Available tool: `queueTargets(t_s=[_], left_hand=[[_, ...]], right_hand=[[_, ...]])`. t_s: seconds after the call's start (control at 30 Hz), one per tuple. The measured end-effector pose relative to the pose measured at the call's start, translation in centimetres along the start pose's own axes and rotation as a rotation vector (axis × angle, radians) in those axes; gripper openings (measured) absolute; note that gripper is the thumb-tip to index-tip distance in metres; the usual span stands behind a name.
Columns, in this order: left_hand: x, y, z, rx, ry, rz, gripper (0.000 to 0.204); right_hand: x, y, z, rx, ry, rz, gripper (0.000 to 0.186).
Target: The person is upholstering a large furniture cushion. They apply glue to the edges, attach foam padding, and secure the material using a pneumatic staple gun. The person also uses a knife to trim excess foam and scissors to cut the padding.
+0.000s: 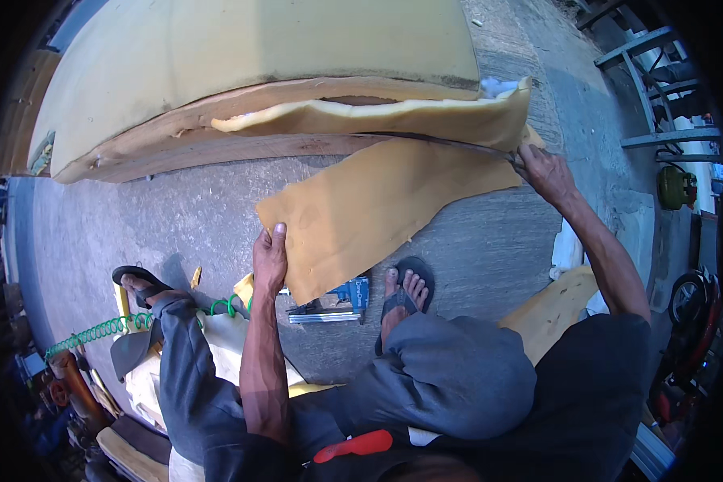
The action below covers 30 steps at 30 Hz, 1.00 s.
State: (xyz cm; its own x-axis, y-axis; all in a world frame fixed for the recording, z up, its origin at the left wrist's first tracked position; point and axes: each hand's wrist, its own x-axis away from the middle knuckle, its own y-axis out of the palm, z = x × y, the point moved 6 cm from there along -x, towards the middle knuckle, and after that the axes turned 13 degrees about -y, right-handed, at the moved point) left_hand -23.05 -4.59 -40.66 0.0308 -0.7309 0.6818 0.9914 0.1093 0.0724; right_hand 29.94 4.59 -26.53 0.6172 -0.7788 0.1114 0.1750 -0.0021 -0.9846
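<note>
My left hand (270, 259) pinches the left edge of a tan foam sheet (369, 213), thumb on top. The sheet stretches toward the right, just in front of a large foam-covered piece of furniture (297, 48). At the sheet's far right end, my right hand (548, 173) is closed on a thin dark metal tool (516, 158); the fingers hide most of it, and its exact kind is unclear. Above the sheet, a thick strip of yellow foam (426, 116) hangs loose from the furniture's wooden edge, with white fluff (498, 87) at its right end.
A blue staple gun (349, 296) lies on the concrete floor by my foot, near a coiled green air hose (96, 331). Another foam piece (553, 313) lies at my right. A red-handled object (353, 446) rests at my lap. Metal frames (647, 88) stand at the right.
</note>
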Motion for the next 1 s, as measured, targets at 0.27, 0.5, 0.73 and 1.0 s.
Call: queueTargets(t_s=[0.27, 0.5, 0.73, 1.0], left_hand=[[0.8, -0.9, -2.0, -0.03, -0.047, 0.025, 0.04], [2.2, -2.8, -2.4, -0.029, -0.207, -0.06, 0.04], [2.8, 10.3, 6.7, -1.229, 0.558, 0.681, 0.091], [-2.6, 23.9, 5.8, -1.075, 0.642, 0.372, 0.067]], right_hand=[[4.4, 2.3, 5.8, -0.021, 0.026, 0.038, 0.021], [0.3, 1.3, 3.1, 0.003, -0.085, 0.103, 0.023], [5.6, 1.7, 2.7, -0.021, -0.007, 0.136, 0.032], [4.0, -0.9, 1.3, -0.078, -0.017, 0.228, 0.03]])
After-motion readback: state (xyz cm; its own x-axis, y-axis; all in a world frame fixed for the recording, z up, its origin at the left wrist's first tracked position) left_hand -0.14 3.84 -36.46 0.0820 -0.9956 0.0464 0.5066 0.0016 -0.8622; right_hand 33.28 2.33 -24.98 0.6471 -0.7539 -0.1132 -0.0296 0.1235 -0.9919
